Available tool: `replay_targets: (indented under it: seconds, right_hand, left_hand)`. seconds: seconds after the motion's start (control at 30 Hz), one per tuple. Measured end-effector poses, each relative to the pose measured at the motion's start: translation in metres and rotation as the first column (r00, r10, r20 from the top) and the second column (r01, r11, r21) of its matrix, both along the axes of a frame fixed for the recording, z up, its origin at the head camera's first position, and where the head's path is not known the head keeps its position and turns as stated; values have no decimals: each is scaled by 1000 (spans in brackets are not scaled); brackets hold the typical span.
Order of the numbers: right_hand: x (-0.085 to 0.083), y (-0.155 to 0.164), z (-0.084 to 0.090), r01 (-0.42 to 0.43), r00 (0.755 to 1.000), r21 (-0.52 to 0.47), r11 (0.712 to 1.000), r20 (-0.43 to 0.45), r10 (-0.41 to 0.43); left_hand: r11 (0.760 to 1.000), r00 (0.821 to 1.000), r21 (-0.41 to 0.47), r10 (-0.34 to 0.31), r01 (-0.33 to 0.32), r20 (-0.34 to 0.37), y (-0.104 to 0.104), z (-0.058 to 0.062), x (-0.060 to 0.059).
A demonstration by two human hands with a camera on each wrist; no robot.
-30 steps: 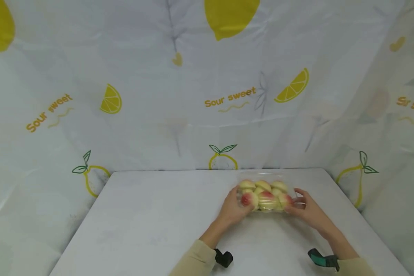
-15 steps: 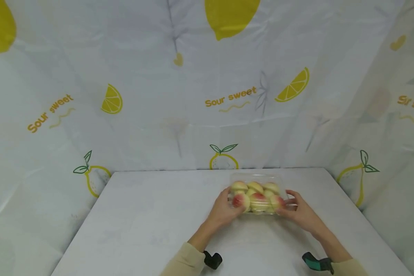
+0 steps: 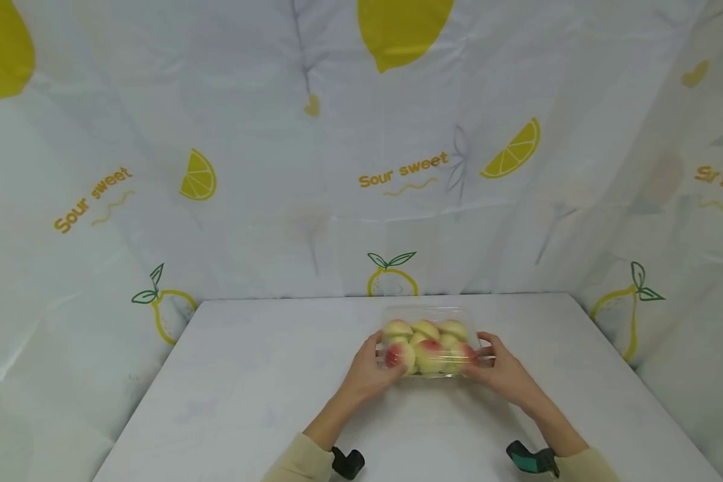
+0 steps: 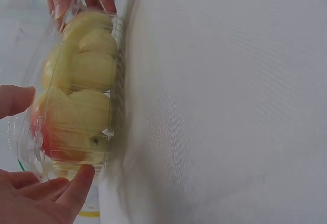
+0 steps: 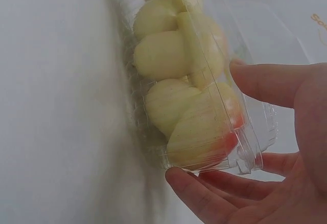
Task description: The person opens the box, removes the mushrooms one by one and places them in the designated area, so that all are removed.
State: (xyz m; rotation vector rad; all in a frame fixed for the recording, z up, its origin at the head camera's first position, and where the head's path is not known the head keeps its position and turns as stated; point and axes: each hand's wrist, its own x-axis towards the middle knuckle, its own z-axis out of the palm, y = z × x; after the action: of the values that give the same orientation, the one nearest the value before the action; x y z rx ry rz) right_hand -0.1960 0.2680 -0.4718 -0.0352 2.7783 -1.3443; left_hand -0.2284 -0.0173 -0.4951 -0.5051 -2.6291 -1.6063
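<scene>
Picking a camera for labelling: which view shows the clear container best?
Head: the clear container shows end to end, fruit inside, except where the left hand and right hand cover it. Left wrist: close, oblique look from its left end. Right wrist: close-up from the right end, with the far end cropped at the frame's top.

A clear plastic box (image 3: 424,313) is being held at its two ends toward the far side of the white table (image 3: 247,368), slightly right of the middle — whether its base is touching the tabletop is hard to tell. It is running left to right, a long side facing near. Inside, round pale yellow peaches (image 3: 429,355) are crowding together: three along the near side are showing red blushes, three are sitting farther back — more are peeking out between
</scene>
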Motion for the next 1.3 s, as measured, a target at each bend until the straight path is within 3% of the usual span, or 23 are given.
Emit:
replay_targets:
  seconds: [0.53,0.9,1.3]
  right_hand:
    - [2,-34,-7,-19,1000,-54,998,7,19]
    - [2,-58,-4,-47,999,-51,998,-26,46]
    - [6,-71,-5,-56,997,-48,997,-51,53]
  left_hand:
    - [1000,1000,14,23,-23,-6,-40,-7,7]
    - [1000,999,9,28,-29,38,-68,-6,14]
    - [1000,999,1,12,-12,47,-86,-7,14]
